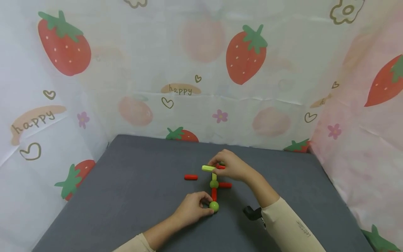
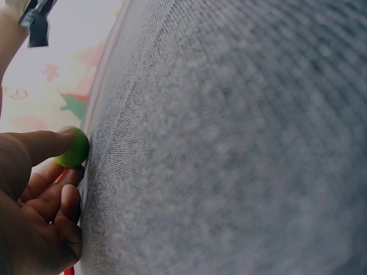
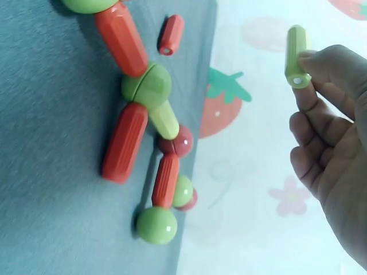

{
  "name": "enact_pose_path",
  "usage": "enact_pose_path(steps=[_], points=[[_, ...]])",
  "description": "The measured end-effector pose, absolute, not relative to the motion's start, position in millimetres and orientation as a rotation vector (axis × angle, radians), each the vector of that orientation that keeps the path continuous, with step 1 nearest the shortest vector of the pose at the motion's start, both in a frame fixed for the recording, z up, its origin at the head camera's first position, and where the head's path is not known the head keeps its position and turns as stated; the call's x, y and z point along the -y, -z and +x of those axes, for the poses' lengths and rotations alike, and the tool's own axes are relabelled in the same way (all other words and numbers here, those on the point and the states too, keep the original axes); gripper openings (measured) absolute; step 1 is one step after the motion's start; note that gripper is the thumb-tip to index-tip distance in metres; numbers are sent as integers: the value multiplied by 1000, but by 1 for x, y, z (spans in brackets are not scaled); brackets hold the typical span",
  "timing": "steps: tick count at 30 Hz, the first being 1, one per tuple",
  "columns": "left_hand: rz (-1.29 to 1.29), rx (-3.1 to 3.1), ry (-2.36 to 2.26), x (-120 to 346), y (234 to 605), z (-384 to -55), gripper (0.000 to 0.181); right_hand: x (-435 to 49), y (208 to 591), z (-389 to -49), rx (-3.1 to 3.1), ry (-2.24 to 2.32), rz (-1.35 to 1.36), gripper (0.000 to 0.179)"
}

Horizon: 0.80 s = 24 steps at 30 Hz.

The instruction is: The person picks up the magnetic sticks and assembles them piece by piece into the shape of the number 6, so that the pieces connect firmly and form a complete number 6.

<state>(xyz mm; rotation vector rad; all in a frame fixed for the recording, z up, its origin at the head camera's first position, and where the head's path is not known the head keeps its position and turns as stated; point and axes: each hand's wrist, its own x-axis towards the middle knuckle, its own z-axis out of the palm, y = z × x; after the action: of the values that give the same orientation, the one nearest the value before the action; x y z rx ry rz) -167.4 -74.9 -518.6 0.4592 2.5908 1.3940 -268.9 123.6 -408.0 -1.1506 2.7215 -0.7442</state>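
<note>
My left hand pinches the green ball at the near end of a ball-and-rod chain; the left wrist view shows the thumb on that ball. From it a red rod leads to a middle green ball, where a second red rod and a yellow-green rod join. Above the chain's far part, my right hand holds another yellow-green rod between thumb and fingers. A red ball, a red rod and a green ball continue the chain.
A loose red rod lies left of the chain on the grey tabletop. Another green ball shows beside the chain's far end. A strawberry-printed curtain encloses the back and sides.
</note>
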Motion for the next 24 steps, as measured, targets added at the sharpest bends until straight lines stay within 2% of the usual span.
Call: enact_pose_path(steps=[13,24], points=[[467,-2604,-1371,72,522,-169,26,-167,415,-236,-2795,800,-1135,19],[465,-2594,-1381,74,522,-169,25,-186,448,-215,-2798,933,-1044,21]])
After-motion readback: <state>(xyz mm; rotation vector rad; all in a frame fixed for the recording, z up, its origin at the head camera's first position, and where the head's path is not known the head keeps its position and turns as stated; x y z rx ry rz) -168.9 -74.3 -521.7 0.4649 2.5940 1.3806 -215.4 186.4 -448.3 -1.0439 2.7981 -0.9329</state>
